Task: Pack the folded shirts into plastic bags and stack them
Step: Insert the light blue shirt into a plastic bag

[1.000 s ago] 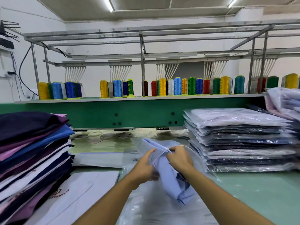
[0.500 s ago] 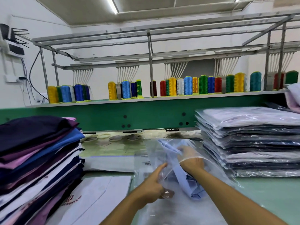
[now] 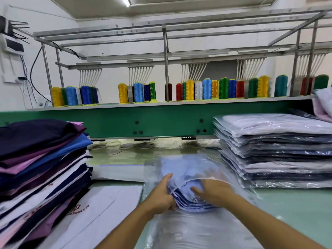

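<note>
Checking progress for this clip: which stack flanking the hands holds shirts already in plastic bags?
The right-hand stack: its shirts lie in glossy clear plastic. The left-hand stack is bare folded cloth.

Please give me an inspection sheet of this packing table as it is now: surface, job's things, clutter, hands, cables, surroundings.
Surface: green table; spare bags lie under the arms.
Job's things: light blue shirt partly inside a clear bag; loose pile of folded shirts at left; bagged stack at right.
Clutter: white rings at the back; white cloth with red embroidery at front left.
Hands: left hand grips the shirt's left edge; right hand lies on the shirt, grip blurred.
Cables: black cables on the left wall, off the table.
Surroundings: thread spools on a shelf above a green beam.
</note>
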`<move>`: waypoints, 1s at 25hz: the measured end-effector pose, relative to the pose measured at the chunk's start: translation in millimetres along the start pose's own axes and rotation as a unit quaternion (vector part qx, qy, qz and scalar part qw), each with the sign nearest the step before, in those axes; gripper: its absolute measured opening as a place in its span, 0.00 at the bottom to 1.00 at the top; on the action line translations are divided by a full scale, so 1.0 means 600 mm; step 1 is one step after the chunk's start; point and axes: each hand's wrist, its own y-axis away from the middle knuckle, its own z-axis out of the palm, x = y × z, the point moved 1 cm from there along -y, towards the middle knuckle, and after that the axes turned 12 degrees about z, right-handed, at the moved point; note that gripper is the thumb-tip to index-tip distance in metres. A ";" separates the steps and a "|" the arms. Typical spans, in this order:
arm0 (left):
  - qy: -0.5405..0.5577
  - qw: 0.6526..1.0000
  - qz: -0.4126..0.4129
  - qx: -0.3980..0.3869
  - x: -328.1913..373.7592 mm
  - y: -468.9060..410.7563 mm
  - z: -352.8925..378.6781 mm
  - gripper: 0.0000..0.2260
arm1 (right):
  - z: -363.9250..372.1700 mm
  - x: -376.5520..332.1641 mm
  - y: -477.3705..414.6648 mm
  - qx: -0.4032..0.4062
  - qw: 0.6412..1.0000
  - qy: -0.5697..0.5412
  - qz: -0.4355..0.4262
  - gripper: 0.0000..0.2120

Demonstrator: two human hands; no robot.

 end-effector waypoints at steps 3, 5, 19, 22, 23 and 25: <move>-0.024 1.000 -0.012 0.001 -0.001 0.000 -0.002 0.42 | 0.013 -0.018 0.025 -0.070 0.994 -0.018 -0.085 0.38; -0.077 0.997 -0.013 -0.010 0.000 0.002 -0.002 0.36 | 0.025 -0.022 0.029 -0.091 0.990 0.050 -0.095 0.37; -0.574 0.814 0.087 -0.017 0.000 0.001 0.022 0.20 | 0.003 0.022 0.050 -0.063 0.991 0.057 -0.100 0.08; -0.593 0.799 0.100 -0.028 -0.012 -0.004 0.023 0.15 | -0.041 0.042 0.075 0.037 0.990 0.054 -0.127 0.06; -0.600 0.794 0.097 -0.029 -0.017 -0.004 0.022 0.14 | -0.054 0.051 0.083 0.107 0.984 0.049 -0.133 0.07; -0.618 0.781 0.086 -0.040 -0.027 -0.004 0.021 0.12 | -0.069 0.074 0.093 0.209 0.965 0.055 -0.148 0.08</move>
